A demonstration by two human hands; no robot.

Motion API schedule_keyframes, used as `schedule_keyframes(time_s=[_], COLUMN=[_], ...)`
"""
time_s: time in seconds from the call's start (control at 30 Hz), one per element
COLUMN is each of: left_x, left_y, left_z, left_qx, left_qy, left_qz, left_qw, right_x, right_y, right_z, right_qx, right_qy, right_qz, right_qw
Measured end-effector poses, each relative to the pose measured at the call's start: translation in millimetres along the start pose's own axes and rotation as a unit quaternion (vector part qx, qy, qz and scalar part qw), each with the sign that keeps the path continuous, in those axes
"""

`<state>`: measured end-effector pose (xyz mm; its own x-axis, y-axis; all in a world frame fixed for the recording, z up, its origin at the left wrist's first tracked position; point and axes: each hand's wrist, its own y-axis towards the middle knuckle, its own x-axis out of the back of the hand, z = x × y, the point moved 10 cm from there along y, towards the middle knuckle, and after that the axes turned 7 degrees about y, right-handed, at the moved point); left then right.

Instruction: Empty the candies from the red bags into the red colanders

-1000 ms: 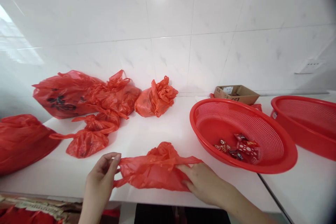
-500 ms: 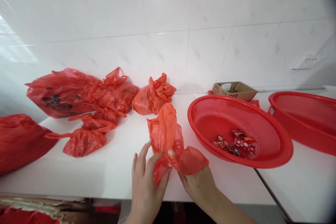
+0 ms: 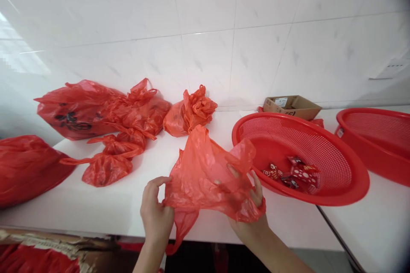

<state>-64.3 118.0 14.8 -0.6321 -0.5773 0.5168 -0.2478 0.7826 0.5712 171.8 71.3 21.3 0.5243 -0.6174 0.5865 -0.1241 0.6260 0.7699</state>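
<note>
A thin red plastic bag (image 3: 205, 175) is stretched between my two hands above the white table. My left hand (image 3: 156, 209) pinches its left edge between thumb and fingers, and a handle loop dangles below. My right hand (image 3: 253, 204) is partly inside the bag's right side, with the plastic wrapped over it. Its fingertips show through and past the translucent film, bent and somewhat apart as they hold the bag. Just right of that hand stands a red perforated plastic basket (image 3: 301, 132) with several small wrapped packets (image 3: 303, 175) in it.
Tied red bags (image 3: 107, 168) and larger filled bags (image 3: 73, 111) stand on the left and along the tiled wall. A cardboard box (image 3: 307, 108) sits behind the basket. At right is a second red basket (image 3: 374, 149). An opened carton (image 3: 48, 247) lies below the table's front edge.
The bag, crumpled between my hands before, is now spread wide. My left hand has moved left with its edge, and my right hand has gone further into the plastic.
</note>
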Motion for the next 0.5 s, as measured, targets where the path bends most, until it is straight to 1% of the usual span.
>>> schedule_keyframes(time_s=[0.07, 0.1, 0.17, 0.23, 0.3, 0.33, 0.37, 0.4, 0.47, 0.5], left_x=[3.5, 4.8, 5.9, 6.2, 5.5, 2.8, -1.8, -7.9, -16.1, -16.3], left_y=[0.1, -0.4, -2.6, -6.9, -12.8, -15.8, -18.8, -22.2, -28.3, -28.9], left_z=[-2.4, -2.3, 1.4, 9.3, 18.0, 21.1, 22.6, 22.3, 16.9, 12.1], left_qx=[-0.008, -0.009, -0.005, 0.009, 0.023, 0.026, 0.027, 0.026, 0.033, 0.04], left_qy=[0.003, 0.008, 0.025, 0.051, 0.069, 0.068, 0.058, 0.04, -0.008, -0.036], left_qz=[-0.006, -0.01, -0.015, -0.016, -0.001, 0.026, 0.07, 0.13, 0.252, 0.299], left_qw=[1.0, 1.0, 1.0, 0.999, 0.997, 0.997, 0.996, 0.99, 0.967, 0.953], right_x=[9.4, 11.8, 13.0, 12.0, 9.9, 7.4, 2.8, -4.0, -20.9, -28.2], right_y=[6.0, 9.0, 13.6, 15.5, 14.9, 14.0, 12.8, 11.2, 6.8, 5.2], right_z=[6.4, 6.8, 6.3, 4.4, 0.1, -4.3, -11.0, -18.7, -32.7, -37.1], right_qx=[0.037, 0.039, 0.035, 0.029, 0.013, -0.005, -0.035, -0.071, -0.142, -0.165], right_qy=[-0.045, -0.049, -0.038, -0.027, -0.018, -0.007, 0.022, 0.065, 0.163, 0.203], right_qz=[-0.022, -0.024, -0.02, -0.018, -0.023, -0.021, -0.011, 0.008, 0.057, 0.077], right_qw=[0.998, 0.998, 0.998, 0.999, 0.999, 1.0, 0.999, 0.995, 0.975, 0.962])
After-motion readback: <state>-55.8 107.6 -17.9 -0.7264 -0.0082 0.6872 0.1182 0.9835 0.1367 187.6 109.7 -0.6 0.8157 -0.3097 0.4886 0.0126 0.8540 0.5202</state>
